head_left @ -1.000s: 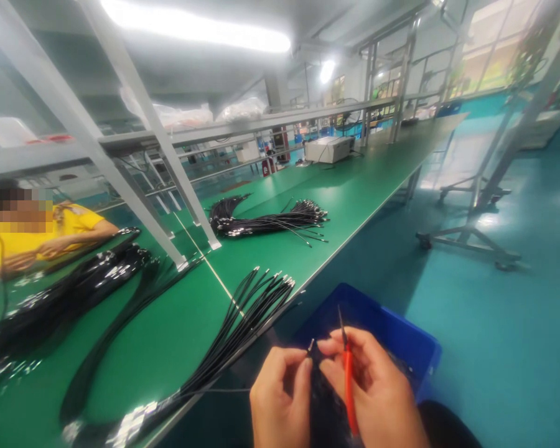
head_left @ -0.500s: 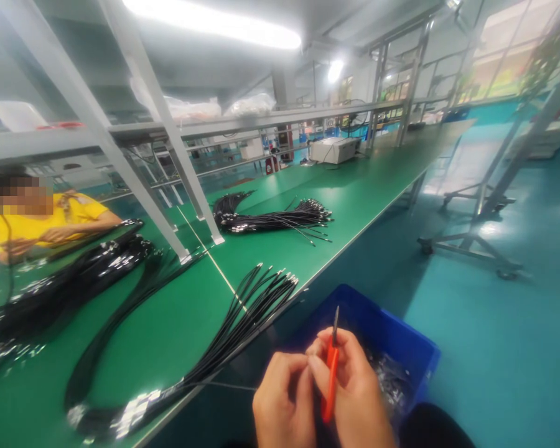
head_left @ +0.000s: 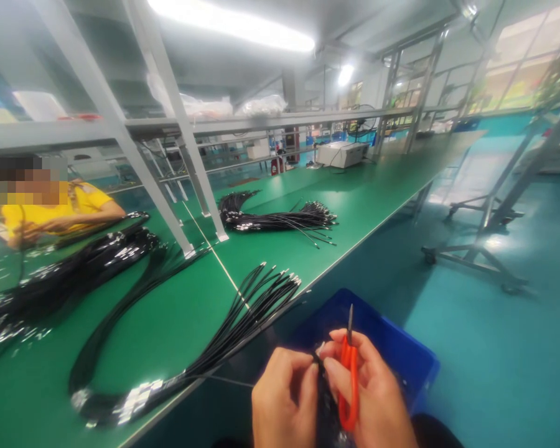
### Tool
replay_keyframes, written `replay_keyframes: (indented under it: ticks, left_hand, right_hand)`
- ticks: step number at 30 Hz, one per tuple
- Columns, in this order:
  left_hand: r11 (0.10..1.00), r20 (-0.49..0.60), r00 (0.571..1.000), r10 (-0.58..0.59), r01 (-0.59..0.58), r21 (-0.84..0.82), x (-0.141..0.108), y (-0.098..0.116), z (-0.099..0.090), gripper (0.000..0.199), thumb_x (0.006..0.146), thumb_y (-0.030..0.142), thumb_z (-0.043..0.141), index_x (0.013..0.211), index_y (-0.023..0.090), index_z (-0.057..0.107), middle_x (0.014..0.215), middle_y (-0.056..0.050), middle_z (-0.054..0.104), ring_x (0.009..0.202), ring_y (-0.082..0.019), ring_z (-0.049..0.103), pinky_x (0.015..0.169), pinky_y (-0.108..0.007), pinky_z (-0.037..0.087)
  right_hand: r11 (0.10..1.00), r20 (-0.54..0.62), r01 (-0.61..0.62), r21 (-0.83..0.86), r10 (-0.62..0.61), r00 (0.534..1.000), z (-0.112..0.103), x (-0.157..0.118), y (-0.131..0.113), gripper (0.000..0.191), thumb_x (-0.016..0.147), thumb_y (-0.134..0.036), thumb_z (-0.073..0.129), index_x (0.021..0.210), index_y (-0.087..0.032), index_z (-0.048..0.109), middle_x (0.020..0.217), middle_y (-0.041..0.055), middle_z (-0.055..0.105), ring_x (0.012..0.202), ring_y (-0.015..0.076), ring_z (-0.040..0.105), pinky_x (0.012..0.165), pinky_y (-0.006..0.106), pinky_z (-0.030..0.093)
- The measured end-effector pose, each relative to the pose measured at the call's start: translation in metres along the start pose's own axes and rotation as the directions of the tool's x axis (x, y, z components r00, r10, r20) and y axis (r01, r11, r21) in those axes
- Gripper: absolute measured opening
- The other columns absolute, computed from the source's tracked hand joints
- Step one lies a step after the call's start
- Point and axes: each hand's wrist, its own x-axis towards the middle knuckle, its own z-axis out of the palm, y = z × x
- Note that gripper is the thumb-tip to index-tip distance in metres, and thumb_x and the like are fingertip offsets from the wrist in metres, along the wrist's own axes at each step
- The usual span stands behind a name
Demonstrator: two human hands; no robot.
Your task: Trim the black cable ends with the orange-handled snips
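Note:
My left hand [head_left: 284, 395] is closed in a pinch on the end of a black cable [head_left: 317, 357]. Small red-handled scissors [head_left: 350, 379] rest in my right hand [head_left: 378, 398], blades pointing up and away. That hand's thumb and forefinger also pinch near a small whitish tip [head_left: 321, 348], too small to name, close to the cable end. A thin line of cable runs from the black cable bundle [head_left: 214, 348] on the bench edge toward my left hand. Below both hands is a blue bin [head_left: 401, 348], partly hidden by them.
The green bench [head_left: 168, 342] carries a second cable bundle [head_left: 280, 221] and a thick shiny heap of cables [head_left: 84, 274] at left. Grey shelf posts [head_left: 186, 137] rise from it. A co-worker in yellow [head_left: 88, 202] sits across. A wheeled metal stand [head_left: 476, 261] is at right.
My right hand with the scissors has shifted slightly right, apart from my left. A black cable end and whitish tip now show between the fingers. The view has turned a little left.

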Motion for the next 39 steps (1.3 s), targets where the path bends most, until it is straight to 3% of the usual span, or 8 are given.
replay_keyframes:
  ticks: [4,11,17,23,28,32,37,39]
  left_hand:
    - [0.993,0.002,0.995,0.102,-0.102,0.059,-0.001,0.000,0.001,0.015,0.083,0.019,0.054,0.070,0.021,0.062,0.063,0.001,0.063,0.054,-0.013,0.058,0.051,-0.022,0.045]
    - [0.914,-0.018,0.940,0.341,-0.327,0.239,-0.005,-0.003,0.006,0.017,0.085,0.014,0.052,0.074,0.022,0.061,0.065,-0.001,0.066,0.055,-0.014,0.060,0.053,-0.024,0.045]
    - [0.884,0.019,0.926,0.377,-0.366,0.290,-0.006,0.000,0.005,0.019,0.084,0.010,0.051,0.075,0.023,0.060,0.066,-0.001,0.067,0.056,-0.014,0.061,0.056,-0.024,0.046]
    - [0.875,-0.009,0.917,0.399,-0.378,0.304,-0.007,0.001,0.007,0.015,0.083,0.009,0.055,0.080,0.023,0.059,0.071,-0.001,0.068,0.061,-0.016,0.062,0.059,-0.025,0.044]
    - [0.969,0.108,0.970,0.219,-0.229,0.092,-0.004,0.002,0.003,0.016,0.085,0.013,0.051,0.082,0.023,0.062,0.072,-0.001,0.066,0.061,-0.015,0.061,0.058,-0.024,0.045]
    - [0.994,0.214,0.973,0.088,-0.071,-0.086,0.004,0.004,-0.005,0.014,0.083,0.015,0.053,0.079,0.022,0.065,0.070,0.000,0.065,0.060,-0.013,0.061,0.055,-0.020,0.046]
    - [0.935,0.208,0.961,-0.183,0.235,-0.265,0.006,0.007,-0.007,0.017,0.079,0.025,0.060,0.064,0.019,0.063,0.061,0.001,0.061,0.057,-0.013,0.059,0.054,-0.020,0.046]
    - [0.896,0.221,0.949,-0.227,0.292,-0.335,0.005,0.007,-0.006,0.017,0.077,0.025,0.061,0.062,0.018,0.061,0.061,0.001,0.060,0.061,-0.015,0.061,0.060,-0.022,0.048]
  right_hand:
    - [0.995,0.034,-0.078,0.058,0.076,0.996,-0.002,-0.001,-0.004,0.038,0.057,-0.031,0.083,0.086,-0.020,0.061,0.064,-0.0030,0.063,0.043,0.0063,0.045,0.042,0.017,0.036]
    - [0.989,0.009,-0.132,0.061,0.132,0.991,0.000,-0.001,-0.009,0.037,0.059,-0.037,0.082,0.085,-0.022,0.060,0.060,-0.0059,0.056,0.045,0.0084,0.048,0.043,0.018,0.040]
    - [0.988,0.006,-0.011,-0.157,0.012,1.000,-0.002,0.000,-0.007,0.035,0.058,-0.032,0.081,0.084,-0.023,0.061,0.064,-0.0038,0.063,0.056,0.0135,0.058,0.051,0.021,0.046]
    - [0.995,-0.039,0.074,-0.066,-0.076,0.996,-0.011,0.007,-0.008,0.038,0.061,-0.032,0.081,0.090,-0.023,0.058,0.074,-0.0011,0.067,0.057,0.0127,0.056,0.053,0.022,0.047]
    - [0.996,0.036,0.062,0.057,-0.064,0.997,-0.002,0.010,-0.020,0.031,0.062,-0.026,0.082,0.082,-0.023,0.058,0.062,-0.0070,0.061,0.050,0.0071,0.050,0.049,0.016,0.042]
    - [0.997,0.081,0.039,0.066,-0.044,0.996,0.004,0.007,-0.014,0.032,0.064,-0.028,0.082,0.083,-0.023,0.057,0.060,-0.0075,0.060,0.046,0.0055,0.047,0.045,0.014,0.038]
    - [0.997,0.136,-0.037,0.069,0.027,0.990,0.000,-0.001,0.003,0.040,0.057,-0.028,0.086,0.086,-0.023,0.059,0.071,-0.0032,0.067,0.062,0.0109,0.059,0.058,0.018,0.047]
    - [0.988,0.176,-0.101,0.121,0.079,0.981,-0.004,0.001,0.007,0.041,0.055,-0.028,0.086,0.087,-0.023,0.061,0.073,-0.0015,0.069,0.061,0.0105,0.059,0.059,0.019,0.048]
